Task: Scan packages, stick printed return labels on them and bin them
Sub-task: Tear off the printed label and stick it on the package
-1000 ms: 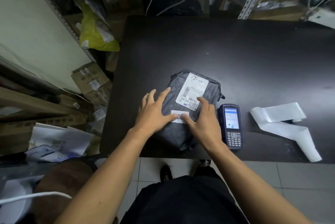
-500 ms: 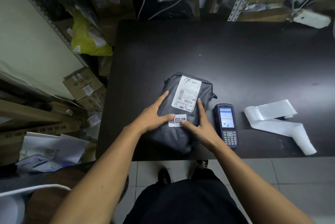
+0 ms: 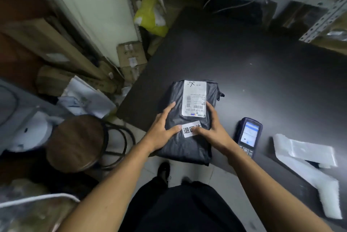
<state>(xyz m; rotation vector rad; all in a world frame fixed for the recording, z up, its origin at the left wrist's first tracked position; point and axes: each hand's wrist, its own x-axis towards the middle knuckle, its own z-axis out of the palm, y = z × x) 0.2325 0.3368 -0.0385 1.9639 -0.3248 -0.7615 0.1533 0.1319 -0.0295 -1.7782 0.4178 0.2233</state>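
Note:
A grey plastic mailer package [image 3: 189, 149] lies at the near edge of the black table [image 3: 244, 59], its lower end hanging slightly over the edge. It carries a white shipping label [image 3: 194, 98] and a small white return label [image 3: 188, 130] with black characters. My left hand [image 3: 162, 128] lies flat on the package's left side, thumb touching the return label's left end. My right hand [image 3: 214, 128] lies on the right side, thumb pressing the label's right end. A dark handheld scanner [image 3: 248, 136] with a lit screen lies to the right.
A strip of white label backing paper [image 3: 308, 162] lies on the table at the right. A round wooden stool [image 3: 77, 142] stands left of me. Cardboard boxes [image 3: 131, 57], papers and a yellow bag [image 3: 152, 16] crowd the floor and shelves to the left and behind.
My view has swung to the left and down. The package has slid toward the table's near edge with both hands still on it, thumbs on the return label.

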